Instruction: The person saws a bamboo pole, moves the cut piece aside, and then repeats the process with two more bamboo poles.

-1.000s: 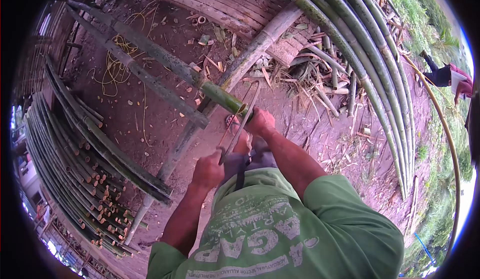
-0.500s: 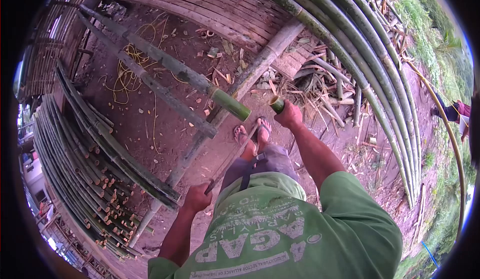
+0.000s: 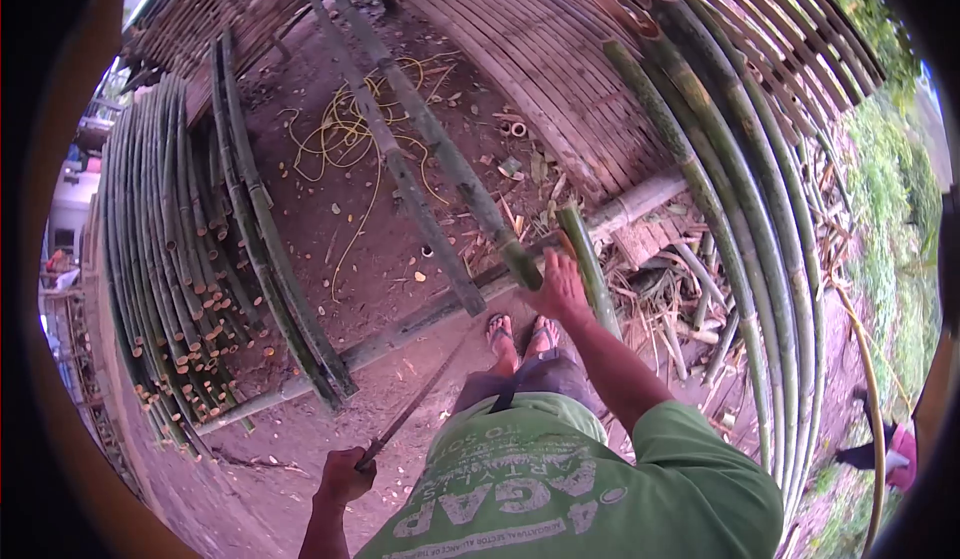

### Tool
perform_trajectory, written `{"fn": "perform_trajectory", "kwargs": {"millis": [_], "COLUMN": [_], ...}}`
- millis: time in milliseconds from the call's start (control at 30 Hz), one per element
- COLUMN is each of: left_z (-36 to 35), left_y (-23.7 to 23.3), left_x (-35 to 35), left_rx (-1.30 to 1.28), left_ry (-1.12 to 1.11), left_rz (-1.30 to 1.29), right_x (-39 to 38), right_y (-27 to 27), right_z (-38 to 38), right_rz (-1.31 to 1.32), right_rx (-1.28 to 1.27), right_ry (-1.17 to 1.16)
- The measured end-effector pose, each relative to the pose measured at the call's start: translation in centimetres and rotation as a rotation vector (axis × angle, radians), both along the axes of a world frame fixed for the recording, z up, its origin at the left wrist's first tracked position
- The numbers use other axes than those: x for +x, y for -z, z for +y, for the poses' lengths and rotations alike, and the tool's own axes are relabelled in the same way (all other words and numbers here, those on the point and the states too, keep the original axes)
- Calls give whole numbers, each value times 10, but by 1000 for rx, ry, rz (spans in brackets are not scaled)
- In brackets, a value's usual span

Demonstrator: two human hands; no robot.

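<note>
My left hand (image 3: pixel 345 474) is down at my side, closed round the handle of a long saw (image 3: pixel 415 404) whose blade slants up to the right. My right hand (image 3: pixel 560 289) reaches forward with its fingers spread, right beside a short green bamboo piece (image 3: pixel 588 259); it does not seem to be gripping the piece. Just left of that hand is the cut end of a long green bamboo pole (image 3: pixel 450 169), which rests across a pale horizontal pole (image 3: pixel 400 331). My sandalled feet (image 3: pixel 520 334) stand below it.
A stack of thin bamboo poles (image 3: pixel 170 259) lies at the left. Thick curved green poles (image 3: pixel 740 209) run down the right. A slatted bamboo panel (image 3: pixel 560 49) lies behind. Yellow cord (image 3: pixel 345 134) and offcuts litter the dirt. Another person (image 3: pixel 885 454) is at the lower right.
The saw has come off the pole and dropped to my left side. My right hand took away the cut-off piece and has now opened beside it. My view has tilted.
</note>
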State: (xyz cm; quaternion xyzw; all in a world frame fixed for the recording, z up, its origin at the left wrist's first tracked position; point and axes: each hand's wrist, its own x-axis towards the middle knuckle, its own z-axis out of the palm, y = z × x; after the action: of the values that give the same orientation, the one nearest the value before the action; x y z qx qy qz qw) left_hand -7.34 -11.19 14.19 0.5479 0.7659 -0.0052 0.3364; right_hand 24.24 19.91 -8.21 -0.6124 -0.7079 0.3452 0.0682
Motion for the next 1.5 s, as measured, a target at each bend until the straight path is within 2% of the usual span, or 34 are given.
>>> {"fn": "perform_trajectory", "kwargs": {"millis": [33,100,200,267,333,400,500,567,667,867,1000,1067,1267,1400,1500], "left_z": [-9,-13,-37,-50,-52,-52,-51,-61,-66,-72,-72,-74,-89,-112,-128], "left_y": [5,5,14,18,16,16,12,20,32,50,52,54,54,53,45], "left_x": [1,14,14,11,6,-4,-26,-45,-63,-85,-91,-91,-93,-90,-83], "left_rx": [19,57,136,180,220,277,321,301,294,220,223,227,273,254,325], "left_ry": [-82,-253,-490,-646,-815,-838,-858,-848,-835,-762,-744,-752,-812,-857,-921], "left_rz": [23,63,64,16,-53,-62,-53,-60,-91,-157,-202,-222,-286,-281,-320], "right_x": [-10,-23,-42,-75,-116,-150,-167,-175,-182,-174,-174,-166,-158,-163,-207], "right_y": [4,42,6,-50,-78,-78,-65,-21,0,29,14,35,42,33,13], "right_z": [-12,-14,-13,-33,-65,-98,-134,-168,-168,-165,-160,-159,-144,-135,-156], "right_rz": [22,8,1,152,216,366,305,193,-48,-126,-233,-213,-214,-274,-141], "right_rx": [-158,-319,-361,-428,-502,-569,-601,-528,-462,-304,-223,-261,-214,-291,-190], "right_ry": [-3,24,-91,-116,-132,-153,-159,-70,-24,-35,-126,-137,-192,-247,-319]}}
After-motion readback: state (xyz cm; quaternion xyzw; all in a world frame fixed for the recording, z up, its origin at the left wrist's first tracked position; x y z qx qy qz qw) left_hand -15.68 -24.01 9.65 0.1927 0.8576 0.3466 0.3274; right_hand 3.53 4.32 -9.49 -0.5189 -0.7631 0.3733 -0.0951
